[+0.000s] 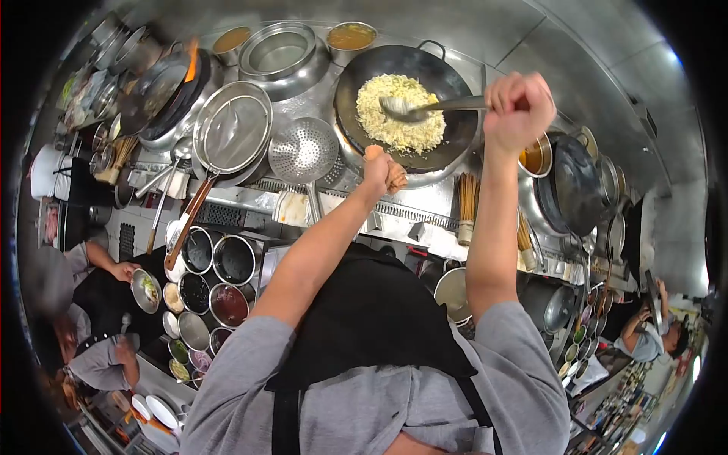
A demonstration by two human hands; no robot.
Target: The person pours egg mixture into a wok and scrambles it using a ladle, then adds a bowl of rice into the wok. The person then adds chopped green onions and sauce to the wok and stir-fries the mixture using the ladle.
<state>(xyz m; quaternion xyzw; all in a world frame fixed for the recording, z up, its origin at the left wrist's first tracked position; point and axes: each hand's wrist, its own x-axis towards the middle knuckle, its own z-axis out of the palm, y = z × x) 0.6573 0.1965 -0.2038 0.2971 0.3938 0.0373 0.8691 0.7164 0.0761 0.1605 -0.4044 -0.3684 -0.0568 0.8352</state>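
A large dark wok (459,83) at the back centre holds yellowish fried rice (379,95). My right hand (520,106), fingers closed, grips the handle end of a metal ladle (413,114), whose blurred bowl lies over the rice. At the wok's near left edge my left hand (379,171) is closed round a bunched brownish cloth (396,178), held against the rim. Left of the wok, a perforated skimmer (303,149) rests with its handle toward me.
A wire strainer (233,127) and a round metal pot (277,50) stand left. Sauce containers (351,36) sit behind. Bamboo brushes (466,205) stand below the wok. Seasoning bowls (230,303) fill the lower left. A co-worker's hand (125,271) holds a bowl (145,291); another person (648,334) is far right.
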